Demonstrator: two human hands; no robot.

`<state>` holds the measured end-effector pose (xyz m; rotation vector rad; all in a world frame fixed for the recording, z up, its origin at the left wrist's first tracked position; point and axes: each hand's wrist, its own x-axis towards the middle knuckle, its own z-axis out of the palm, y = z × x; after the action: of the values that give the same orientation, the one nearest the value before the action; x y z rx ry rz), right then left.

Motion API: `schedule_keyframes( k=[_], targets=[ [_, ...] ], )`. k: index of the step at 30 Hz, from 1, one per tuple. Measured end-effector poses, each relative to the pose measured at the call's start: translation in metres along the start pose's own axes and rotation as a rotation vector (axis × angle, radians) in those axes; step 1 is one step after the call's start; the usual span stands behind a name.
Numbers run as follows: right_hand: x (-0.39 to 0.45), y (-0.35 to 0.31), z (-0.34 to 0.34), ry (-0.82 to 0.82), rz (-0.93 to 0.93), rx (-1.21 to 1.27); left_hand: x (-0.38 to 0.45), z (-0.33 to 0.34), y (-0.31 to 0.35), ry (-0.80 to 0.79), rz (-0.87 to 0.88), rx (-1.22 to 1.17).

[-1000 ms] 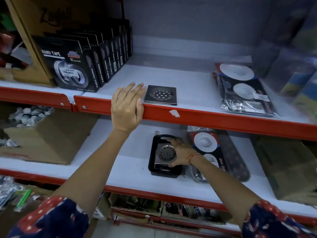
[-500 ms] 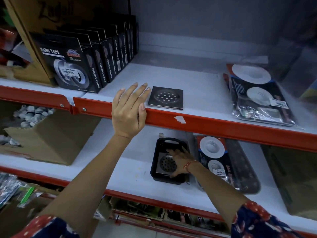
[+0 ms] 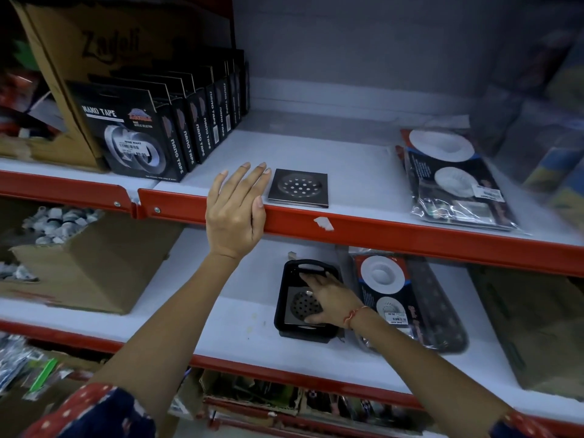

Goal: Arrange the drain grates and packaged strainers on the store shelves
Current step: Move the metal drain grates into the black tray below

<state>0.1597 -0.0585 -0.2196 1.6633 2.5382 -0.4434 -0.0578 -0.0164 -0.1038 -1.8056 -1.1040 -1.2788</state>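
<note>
A square metal drain grate (image 3: 298, 188) lies flat at the front of the upper shelf (image 3: 363, 172). My left hand (image 3: 235, 210) rests open on that shelf's red front rail, just left of the grate. On the lower shelf a black tray (image 3: 286, 295) holds a second drain grate (image 3: 300, 306). My right hand (image 3: 328, 300) lies over it, thumb and fingers on its edges. Packaged white strainers (image 3: 455, 178) lie on the upper shelf at the right. Another strainer pack (image 3: 384, 286) lies right of the tray.
A row of black nano tape boxes (image 3: 148, 134) stands upper left before a cardboard carton (image 3: 63, 58). A cardboard box of small fittings (image 3: 82, 260) sits lower left. A long dark perforated strip (image 3: 439, 305) and a cardboard box (image 3: 537, 327) fill the lower right.
My right hand has shifted a little on the grate in the black tray, fingers spreading over it. My left hand stays on the red rail. The camera has moved closer.
</note>
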Motion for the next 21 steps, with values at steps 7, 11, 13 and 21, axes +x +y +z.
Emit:
schedule_keyframes(
  k=[7, 11, 13, 21],
  targets=[
    [-0.069, -0.034, -0.062, 0.252, -0.119, 0.076, 0.001, -0.012, 0.007, -0.068, -0.033, -0.021],
    [-0.101, -0.055, -0.103, 0.395, -0.205, 0.15, 0.003, -0.021, 0.008, -0.138, -0.025, -0.01],
    [-0.112, -0.063, -0.124, 0.484, -0.237, 0.185, 0.004, -0.025, 0.008, -0.173, -0.019, 0.003],
    [-0.106, -0.081, -0.198, 0.804, -0.351, 0.349, 0.006, -0.03, 0.009, -0.183, -0.005, 0.04]
  ],
)
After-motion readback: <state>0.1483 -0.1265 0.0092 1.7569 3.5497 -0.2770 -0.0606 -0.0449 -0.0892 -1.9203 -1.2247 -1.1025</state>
